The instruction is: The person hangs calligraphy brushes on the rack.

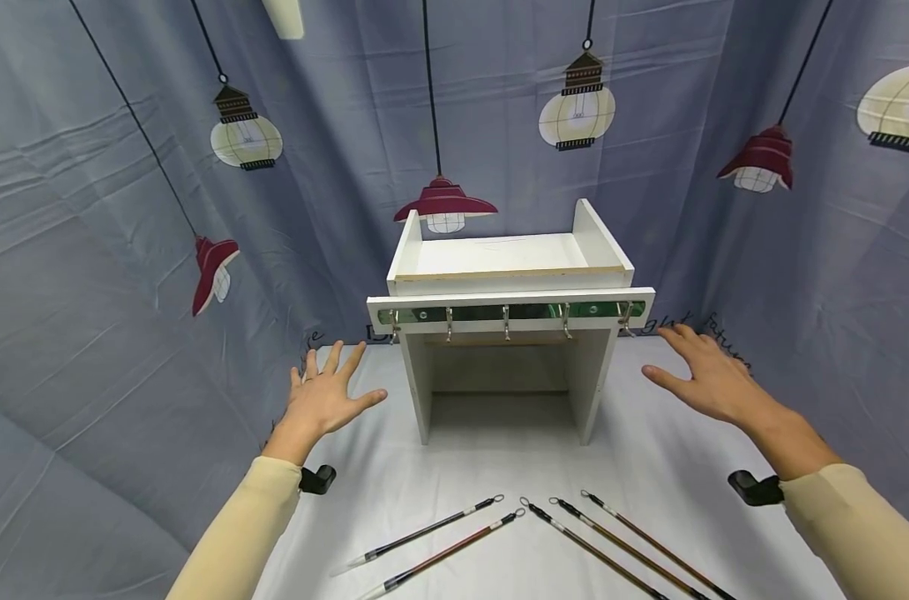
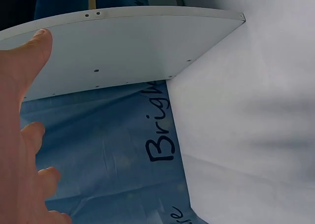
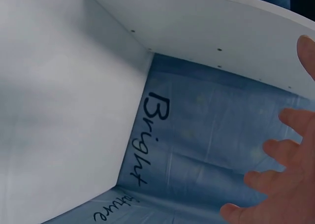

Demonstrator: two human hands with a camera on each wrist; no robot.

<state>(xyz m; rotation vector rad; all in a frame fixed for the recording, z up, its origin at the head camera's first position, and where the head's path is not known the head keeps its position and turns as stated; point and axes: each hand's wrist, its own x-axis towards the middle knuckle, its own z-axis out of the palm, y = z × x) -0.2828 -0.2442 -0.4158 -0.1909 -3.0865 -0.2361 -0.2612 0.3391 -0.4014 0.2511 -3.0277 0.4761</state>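
Observation:
A white shelf unit point(image 1: 415, 375) stands at the table's back, with a row of metal hooks point(image 1: 506, 322) along its front rail. My left hand point(image 1: 325, 404) is held out left of the unit, fingers spread, holding nothing. On the other side my right hand point(image 1: 712, 375) reaches forward with straight fingers and thumb apart, also holding nothing. Several brushes with loops at their ends lie nearer me: a black-handled brush point(image 1: 435, 527) and a reddish brush point(image 1: 461, 546) slant to the left, while several brown brushes point(image 1: 634, 554) slant to the right. In both wrist views the unit's side panel point(image 2: 133, 49) shows beyond the fingers.
The white table point(image 1: 499, 471) meets a blue-grey curtain point(image 1: 334, 208) printed with lamps and lettering at the back and sides. The unit's top has an open tray point(image 1: 499, 254) with raised sides, and below the rail is an open compartment.

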